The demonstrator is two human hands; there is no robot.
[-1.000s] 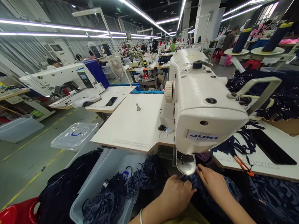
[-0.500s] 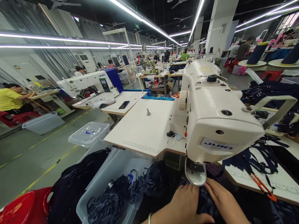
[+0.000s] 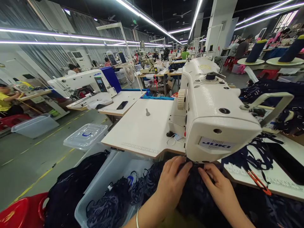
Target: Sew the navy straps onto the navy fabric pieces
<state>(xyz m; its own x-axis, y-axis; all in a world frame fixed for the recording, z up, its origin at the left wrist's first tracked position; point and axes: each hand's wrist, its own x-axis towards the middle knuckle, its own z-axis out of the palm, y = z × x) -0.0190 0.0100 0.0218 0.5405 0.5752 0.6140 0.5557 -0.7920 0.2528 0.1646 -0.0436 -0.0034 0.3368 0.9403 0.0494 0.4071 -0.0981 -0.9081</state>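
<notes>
A white sewing machine [image 3: 223, 133] marked JUKI stands in front of me, its head above my hands. My left hand [image 3: 174, 177] is at the left below the head, thumb and fingers closed on dark navy fabric [image 3: 192, 196]. On the other side my right hand [image 3: 217, 183] pinches the same fabric between thumb and fingers. The machine's head hides the needle area and some of my fingertips. Dark fabric hangs down between my forearms.
To the left, a clear plastic bin [image 3: 82, 202] holds bundled navy straps [image 3: 108, 202]. Orange thread snips [image 3: 258, 183] and a black phone [image 3: 287, 161] lie on the right tabletop. A red stool [image 3: 22, 210] is at lower left. Another phone [image 3: 122, 105] rests on the far table.
Both hands have moved up, close under the machine head, and my left hand has shifted left. The rounded metal piece below the head no longer shows. The view has shifted slightly right.
</notes>
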